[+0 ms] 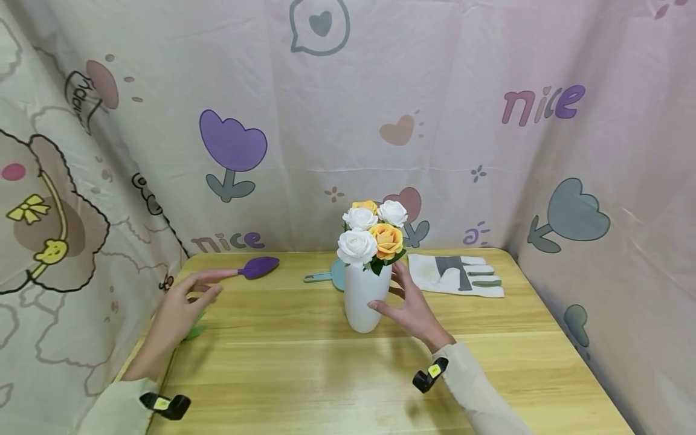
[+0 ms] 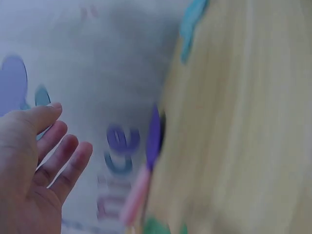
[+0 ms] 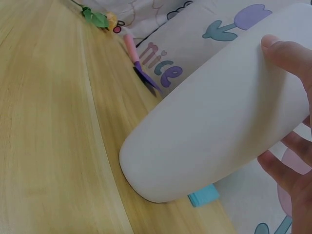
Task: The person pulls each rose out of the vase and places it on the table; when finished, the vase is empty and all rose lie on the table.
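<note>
My right hand grips a white vase from its right side, thumb in front and fingers reaching behind. The vase stands upright, filled with white roses and yellow roses. In the right wrist view, thumb and fingers lie against the smooth vase wall. My left hand hovers over the table's left edge with nothing in it, fingers loosely bent. It overlaps the pink handle of a purple hand trowel in the head view. Green leaves show beside its wrist.
Behind the vase, a teal tool with a slotted handle is partly hidden. A white and grey glove lies at the back right. The leaves belong to a loose yellow rose. Printed curtains rise behind the wooden table.
</note>
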A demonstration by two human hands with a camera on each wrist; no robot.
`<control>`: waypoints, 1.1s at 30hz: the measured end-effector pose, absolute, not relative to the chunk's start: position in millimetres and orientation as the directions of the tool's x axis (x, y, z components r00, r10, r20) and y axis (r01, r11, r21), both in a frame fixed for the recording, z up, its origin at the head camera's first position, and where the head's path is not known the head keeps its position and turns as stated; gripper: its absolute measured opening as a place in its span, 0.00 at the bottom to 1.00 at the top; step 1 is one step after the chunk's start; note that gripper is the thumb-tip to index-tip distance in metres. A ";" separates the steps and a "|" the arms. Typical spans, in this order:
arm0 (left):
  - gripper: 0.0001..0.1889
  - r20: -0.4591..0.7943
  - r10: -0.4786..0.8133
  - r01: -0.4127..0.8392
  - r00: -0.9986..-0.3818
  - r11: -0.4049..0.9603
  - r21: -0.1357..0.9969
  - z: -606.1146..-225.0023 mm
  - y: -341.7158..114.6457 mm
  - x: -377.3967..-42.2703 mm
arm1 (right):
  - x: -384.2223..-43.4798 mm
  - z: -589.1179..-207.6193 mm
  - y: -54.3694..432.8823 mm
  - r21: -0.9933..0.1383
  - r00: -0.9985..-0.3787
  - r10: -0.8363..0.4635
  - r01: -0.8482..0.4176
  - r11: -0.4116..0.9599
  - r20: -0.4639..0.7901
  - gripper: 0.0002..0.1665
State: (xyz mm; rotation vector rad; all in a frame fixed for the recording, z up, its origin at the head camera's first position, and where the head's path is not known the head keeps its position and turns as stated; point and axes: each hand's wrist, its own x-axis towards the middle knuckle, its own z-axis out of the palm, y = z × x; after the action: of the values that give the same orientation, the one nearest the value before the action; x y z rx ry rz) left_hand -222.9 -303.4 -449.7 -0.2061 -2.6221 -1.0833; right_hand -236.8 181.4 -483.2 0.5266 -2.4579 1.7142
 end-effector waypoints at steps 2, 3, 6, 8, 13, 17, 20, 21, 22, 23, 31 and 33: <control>0.18 0.334 0.050 0.281 -0.941 0.665 0.692 -443.8 -283.6 -225.5 | -236.7 -483.3 182.2 -0.891 -0.936 -0.221 -0.335 0.306 0.275 0.64; 0.18 0.343 0.066 0.303 -0.937 0.640 0.706 -441.2 -273.8 -227.0 | -236.7 -483.4 182.5 -0.891 -0.935 -0.221 -0.336 0.307 0.276 0.64; 0.16 0.386 0.108 0.375 -0.916 0.572 0.729 -433.0 -245.8 -229.9 | -237.1 -483.6 182.3 -0.890 -0.934 -0.225 -0.337 0.307 0.277 0.64; 0.15 0.412 0.141 0.420 -0.900 0.533 0.735 -427.8 -227.6 -232.1 | -236.9 -483.3 182.2 -0.889 -0.934 -0.224 -0.339 0.308 0.279 0.63; 0.14 0.432 0.198 0.471 -0.880 0.481 0.739 -415.5 -186.4 -233.7 | -236.9 -482.5 182.1 -0.884 -0.929 -0.224 -0.355 0.305 0.296 0.63; 0.13 0.437 0.240 0.499 -0.867 0.424 0.756 -408.5 -158.9 -232.9 | -236.9 -483.3 182.3 -0.883 -0.927 -0.228 -0.357 0.303 0.297 0.63; 0.13 0.460 0.283 0.538 -0.841 0.362 0.761 -403.6 -139.1 -231.8 | -237.0 -483.5 182.4 -0.885 -0.929 -0.228 -0.354 0.303 0.293 0.63; 0.13 0.472 0.302 0.556 -0.828 0.340 0.759 -401.7 -132.6 -231.3 | -237.1 -483.3 182.5 -0.885 -0.929 -0.227 -0.353 0.304 0.292 0.63; 0.13 0.489 0.323 0.579 -0.811 0.316 0.751 -399.6 -126.0 -230.9 | -237.1 -483.1 182.6 -0.885 -0.929 -0.227 -0.352 0.304 0.291 0.62; 0.13 0.506 0.346 0.602 -0.790 0.289 0.744 -397.3 -119.9 -230.7 | -237.0 -482.8 182.7 -0.886 -0.930 -0.227 -0.350 0.303 0.290 0.62; 0.12 0.571 0.436 0.704 -0.696 0.258 0.661 -382.1 -81.7 -227.7 | -236.8 -483.2 183.4 -0.884 -0.924 -0.235 -0.363 0.296 0.301 0.62; 0.13 0.573 0.436 0.708 -0.694 0.271 0.652 -381.7 -76.4 -227.6 | -236.8 -483.6 183.1 -0.881 -0.921 -0.242 -0.370 0.293 0.307 0.62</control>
State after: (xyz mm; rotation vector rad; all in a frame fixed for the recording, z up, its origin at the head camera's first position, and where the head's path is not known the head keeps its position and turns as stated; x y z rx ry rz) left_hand -227.6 -76.4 -381.7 -1.0522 -2.2646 -1.3892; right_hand -236.8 183.1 -483.6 0.5785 -2.4319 1.7074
